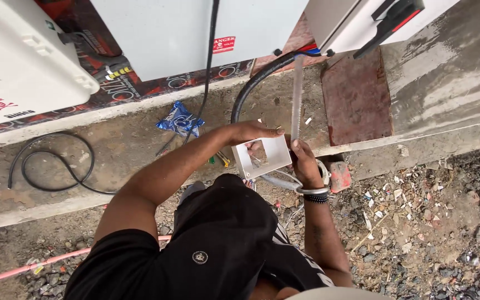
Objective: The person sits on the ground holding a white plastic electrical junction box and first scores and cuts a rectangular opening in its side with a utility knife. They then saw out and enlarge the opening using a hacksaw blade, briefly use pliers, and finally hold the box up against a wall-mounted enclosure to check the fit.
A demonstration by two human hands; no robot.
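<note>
White square frame plate (264, 155) pinched between both hands' curled fingers (297, 148).

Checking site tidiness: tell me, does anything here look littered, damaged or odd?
Yes. A crumpled blue wrapper lies on the concrete ledge, a black cable sprawls in loose loops beside it, and rubble litters the ground. The white frame plate in both hands looks intact.

Black short-sleeved shirt (206, 250), small round white emblem (199, 257) on chest. Striped black-and-white fabric (287, 244) lower down, beside right forearm. Silver metal bangle (312, 191) just behind right grip (305, 161), black beaded band (316, 199) next to it. Bare forearms, left grip (251, 132) unadorned.
</note>
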